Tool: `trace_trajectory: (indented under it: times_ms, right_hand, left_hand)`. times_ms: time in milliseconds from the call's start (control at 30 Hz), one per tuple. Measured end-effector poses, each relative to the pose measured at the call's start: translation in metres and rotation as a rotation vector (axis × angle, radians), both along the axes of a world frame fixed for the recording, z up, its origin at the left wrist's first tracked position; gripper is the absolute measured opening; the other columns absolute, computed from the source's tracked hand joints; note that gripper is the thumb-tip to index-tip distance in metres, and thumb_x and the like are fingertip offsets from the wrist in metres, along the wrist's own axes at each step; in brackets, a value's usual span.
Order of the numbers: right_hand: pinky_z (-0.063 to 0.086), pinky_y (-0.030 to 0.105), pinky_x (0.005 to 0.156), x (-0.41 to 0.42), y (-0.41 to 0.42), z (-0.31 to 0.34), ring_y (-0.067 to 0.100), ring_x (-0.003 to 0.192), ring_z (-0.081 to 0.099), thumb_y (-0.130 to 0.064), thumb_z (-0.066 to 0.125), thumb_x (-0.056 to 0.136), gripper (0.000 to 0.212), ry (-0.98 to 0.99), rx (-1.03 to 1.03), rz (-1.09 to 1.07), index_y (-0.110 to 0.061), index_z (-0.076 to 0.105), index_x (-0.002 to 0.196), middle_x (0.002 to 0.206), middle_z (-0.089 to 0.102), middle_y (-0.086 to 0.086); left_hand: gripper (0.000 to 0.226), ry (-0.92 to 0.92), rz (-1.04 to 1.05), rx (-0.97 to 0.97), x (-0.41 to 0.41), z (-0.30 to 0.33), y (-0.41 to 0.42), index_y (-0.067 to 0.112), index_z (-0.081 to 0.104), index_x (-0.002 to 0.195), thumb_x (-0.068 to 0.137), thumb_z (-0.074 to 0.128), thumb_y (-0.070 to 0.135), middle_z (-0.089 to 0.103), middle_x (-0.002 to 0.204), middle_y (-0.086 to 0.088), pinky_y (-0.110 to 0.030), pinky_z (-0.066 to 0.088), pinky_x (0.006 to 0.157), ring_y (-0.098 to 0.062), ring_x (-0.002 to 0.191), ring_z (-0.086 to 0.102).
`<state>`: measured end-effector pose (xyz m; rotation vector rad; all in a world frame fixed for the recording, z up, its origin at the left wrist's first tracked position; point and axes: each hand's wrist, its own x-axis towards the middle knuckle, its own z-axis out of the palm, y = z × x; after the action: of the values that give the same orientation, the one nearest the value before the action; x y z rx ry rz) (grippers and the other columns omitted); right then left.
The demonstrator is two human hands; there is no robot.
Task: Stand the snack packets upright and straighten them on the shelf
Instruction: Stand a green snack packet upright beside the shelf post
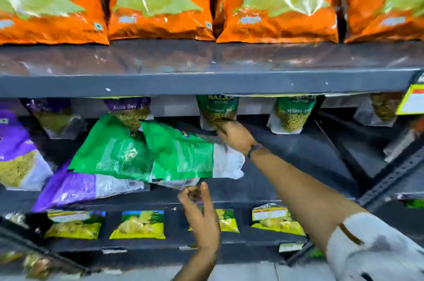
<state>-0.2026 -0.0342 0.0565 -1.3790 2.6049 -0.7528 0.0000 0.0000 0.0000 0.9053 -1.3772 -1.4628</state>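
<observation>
- Right hand (pixel 235 137) is reaching deep into the middle shelf (pixel 298 156), fingers closing on the bottom of a green Ratlami sev packet (pixel 216 112) standing at the back. Looks like it's gripping that lower edge, though the fingertips are tucked behind the bag so I can't swear how tight.
- Left hand (pixel 199 209) is hovering just below the shelf's front lip, fingers loosely curled and apart, not holding anything. It's sitting right under the corner of the fallen pile.
- So I'm guessing we're mid-job: the back-row packet is getting straightened while the toppled ones are waiting.
- The mess itself: two green packets (pixel 114 152) (pixel 181 154) are lying flat, backs up, overlapping each other, tops pointing to the back-left. Under them a purple packet (pixel 75 186) is lying on its side too, poking toward the front edge.
- Another purple Aloo sev packet (pixel 130 113) is standing behind the pile, and another green one (pixel 291 115) is standing off to the right, well apart.
- Next move probably needs the left hand pinching the top green bag by an edge and tipping it up, then sliding it in beside the standing green one. These are glossy, slippery, floppy bags, so they'll likely slump unless leaned on a neighbour.
- Orange bags (pixel 160 0) up top are already looking tidy.
</observation>
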Motion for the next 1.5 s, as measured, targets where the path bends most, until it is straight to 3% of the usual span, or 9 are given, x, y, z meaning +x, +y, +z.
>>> trace_trajectory:
  times_ms: [100, 233, 367, 500, 767, 1067, 1233, 1400, 1500]
  right_hand:
    - [0.038, 0.033, 0.094, -0.013, -0.027, 0.009, 0.036, 0.119, 0.052, -0.016, 0.04, 0.091, 0.039, -0.223, 0.066, 0.131, 0.002, 0.053, 0.123, 0.13, 0.055, 0.024]
    - [0.037, 0.018, 0.069, -0.019, -0.051, 0.007, 0.016, 0.085, 0.048, -0.013, 0.041, 0.095, 0.014, -0.429, 0.22, 0.252, -0.015, 0.054, 0.089, 0.095, 0.055, 0.008]
    - [0.034, 0.031, 0.098, -0.023, -0.062, -0.001, 0.021, 0.111, 0.048, -0.025, 0.036, 0.094, 0.033, -0.471, 0.329, 0.452, -0.01, 0.057, 0.114, 0.12, 0.058, 0.008]
    - [0.037, 0.029, 0.092, -0.049, -0.034, -0.01, 0.01, 0.093, 0.047, -0.03, 0.042, 0.096, 0.02, -0.562, 0.144, 0.45, -0.02, 0.058, 0.09, 0.097, 0.055, -0.005]
    - [0.05, 0.026, 0.076, -0.107, 0.114, -0.034, 0.01, 0.084, 0.058, -0.012, 0.052, 0.09, 0.013, -0.969, -0.451, 0.021, -0.02, 0.054, 0.1, 0.093, 0.06, -0.003]
    - [0.037, 0.023, 0.054, -0.138, 0.237, -0.043, 0.005, 0.058, 0.042, -0.008, 0.053, 0.089, 0.03, -0.68, -0.835, -0.567, -0.025, 0.04, 0.069, 0.06, 0.047, -0.005]
    - [0.035, 0.022, 0.056, -0.132, 0.249, -0.052, -0.006, 0.047, 0.042, -0.009, 0.053, 0.089, 0.032, -0.561, -0.752, -0.648, -0.024, 0.041, 0.064, 0.063, 0.04, -0.003]
    - [0.044, 0.009, 0.075, -0.11, 0.251, -0.058, -0.013, 0.071, 0.054, -0.003, 0.054, 0.088, 0.016, -0.529, -1.024, -0.825, 0.0, 0.056, 0.103, 0.094, 0.056, 0.005]
    - [0.042, 0.028, 0.091, -0.068, 0.243, -0.066, -0.002, 0.086, 0.053, -0.012, 0.049, 0.092, 0.005, -0.603, -1.156, -1.071, -0.013, 0.052, 0.095, 0.095, 0.054, 0.005]
  left_hand:
    - [0.038, 0.08, 0.063, 0.272, -0.04, -0.002, -0.002, 0.028, 0.039, 0.089, 0.068, 0.058, 0.054, 0.052, 0.088, -0.008, -0.058, 0.045, 0.084, -0.021, 0.079, 0.051]
    - [0.04, 0.077, 0.23, 0.416, -0.071, -0.01, 0.0, 0.018, 0.033, 0.097, 0.082, 0.062, 0.04, 0.045, 0.081, 0.003, -0.056, 0.046, 0.089, -0.02, 0.075, 0.047]
    - [0.024, 0.023, 0.335, 0.357, -0.083, -0.019, 0.0, 0.014, 0.035, 0.091, 0.091, 0.053, 0.029, 0.046, 0.082, 0.004, -0.052, 0.047, 0.088, -0.02, 0.077, 0.048]
    - [0.021, -0.04, 0.352, 0.129, -0.087, -0.016, 0.007, 0.006, 0.04, 0.088, 0.093, 0.049, 0.025, 0.046, 0.074, 0.001, -0.032, 0.039, 0.07, -0.023, 0.07, 0.046]
    - [0.012, -0.085, 0.0, -0.237, -0.116, -0.011, 0.004, 0.013, 0.042, 0.084, 0.091, 0.051, 0.015, 0.05, 0.07, 0.006, -0.017, 0.038, 0.061, 0.005, 0.06, 0.048]
    - [0.017, -0.123, -0.548, -0.341, -0.226, 0.003, 0.021, 0.022, 0.038, 0.076, 0.086, 0.052, 0.019, 0.052, 0.068, -0.005, -0.031, 0.038, 0.062, -0.009, 0.064, 0.048]
    - [0.01, -0.147, -0.622, -0.257, -0.244, -0.023, 0.03, 0.029, 0.043, 0.081, 0.085, 0.051, 0.025, 0.058, 0.079, -0.012, -0.045, 0.046, 0.073, -0.021, 0.076, 0.053]
    - [0.033, -0.048, -0.642, -0.005, -0.241, -0.017, 0.032, 0.027, 0.05, 0.103, 0.091, 0.033, 0.053, 0.061, 0.109, -0.003, -0.033, 0.047, 0.084, -0.019, 0.103, 0.055]
    - [0.052, -0.058, -0.715, 0.296, -0.253, -0.013, 0.033, 0.03, 0.045, 0.115, 0.093, 0.006, 0.056, 0.05, 0.127, 0.005, -0.03, 0.039, 0.102, -0.012, 0.118, 0.047]
